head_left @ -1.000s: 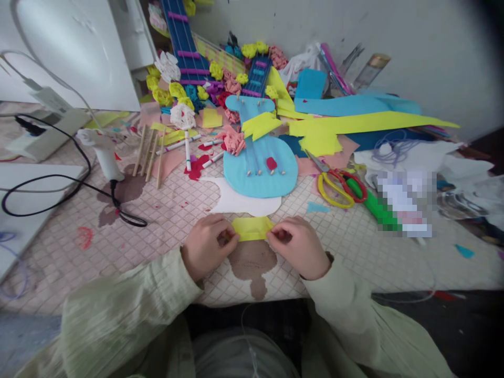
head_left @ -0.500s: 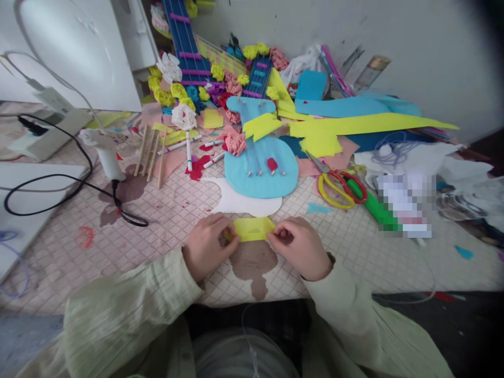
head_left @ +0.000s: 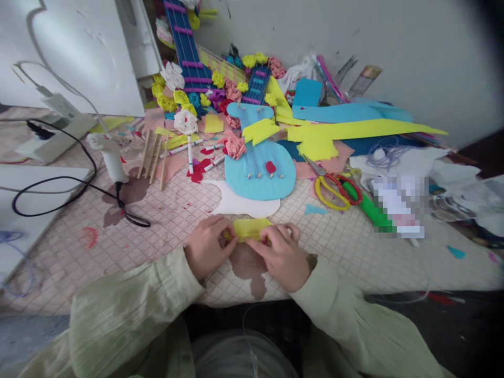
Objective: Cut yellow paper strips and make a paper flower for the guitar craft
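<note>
In the head view, a yellow paper strip (head_left: 249, 229) is pinched at its left end by the left hand (head_left: 208, 247) and pressed by the right hand (head_left: 281, 255), fingers narrowed onto it. It is held at the near edge of the table (head_left: 165, 220), just before a white cut-out (head_left: 240, 202) and a blue paper guitar (head_left: 260, 168)

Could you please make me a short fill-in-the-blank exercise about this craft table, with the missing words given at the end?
1. The left hand and the right hand pinch a ____ piece of paper between their fingers.
2. The scissors lie to the ____ of the blue paper guitar.
3. The white glue gun stands to the ____ of the wooden sticks.

Missing words: yellow; right; left
</note>
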`<action>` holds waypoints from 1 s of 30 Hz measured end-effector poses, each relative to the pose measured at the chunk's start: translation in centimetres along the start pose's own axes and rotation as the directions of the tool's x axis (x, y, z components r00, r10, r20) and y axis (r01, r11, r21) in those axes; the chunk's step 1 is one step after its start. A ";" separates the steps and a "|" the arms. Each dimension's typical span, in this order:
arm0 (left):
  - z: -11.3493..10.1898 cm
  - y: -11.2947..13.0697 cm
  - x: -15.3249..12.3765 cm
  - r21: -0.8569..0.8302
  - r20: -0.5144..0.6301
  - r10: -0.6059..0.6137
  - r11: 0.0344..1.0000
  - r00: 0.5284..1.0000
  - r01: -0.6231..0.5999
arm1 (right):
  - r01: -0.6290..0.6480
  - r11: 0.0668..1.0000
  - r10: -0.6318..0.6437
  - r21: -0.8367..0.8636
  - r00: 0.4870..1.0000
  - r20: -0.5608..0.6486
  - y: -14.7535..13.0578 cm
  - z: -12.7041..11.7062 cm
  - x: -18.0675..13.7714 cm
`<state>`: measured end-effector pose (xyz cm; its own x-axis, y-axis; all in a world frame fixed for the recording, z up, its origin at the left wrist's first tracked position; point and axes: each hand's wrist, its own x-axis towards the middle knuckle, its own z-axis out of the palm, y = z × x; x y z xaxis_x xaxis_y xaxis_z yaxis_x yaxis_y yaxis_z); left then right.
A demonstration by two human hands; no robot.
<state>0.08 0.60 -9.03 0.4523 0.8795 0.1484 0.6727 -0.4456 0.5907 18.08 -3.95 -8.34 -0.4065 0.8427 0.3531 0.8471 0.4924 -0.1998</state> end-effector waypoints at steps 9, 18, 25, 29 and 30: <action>0.0 0.2 -0.1 -0.019 -0.030 0.020 1.000 0.999 -0.021 | 0.003 0.999 -0.010 0.039 0.984 0.180 -0.4 -0.1 -0.4; -0.3 0.2 0.0 -0.008 -0.007 0.000 1.000 1.000 0.000 | -0.128 0.992 0.129 -0.010 0.989 0.075 0.5 -0.9 -2.1; 0.0 -0.2 -0.1 -0.009 -0.009 0.007 1.000 1.000 -0.007 | -0.189 0.981 0.190 -0.049 0.981 0.027 1.7 -1.4 -3.4; -0.2 -0.3 0.0 -0.023 -0.005 0.022 1.000 1.000 -0.022 | -0.200 0.979 0.201 -0.035 0.980 0.012 1.9 -1.4 -3.6; -0.4 -0.3 0.0 -0.032 0.001 0.025 0.999 1.000 -0.025 | -0.198 0.980 0.198 -0.027 0.980 0.009 1.9 -1.4 -3.6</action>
<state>-0.39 0.78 -8.94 0.4693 0.8680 0.1620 0.6420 -0.4614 0.6123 21.58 -6.33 -8.69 -0.2340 0.9254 0.2982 0.9197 0.3101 -0.2407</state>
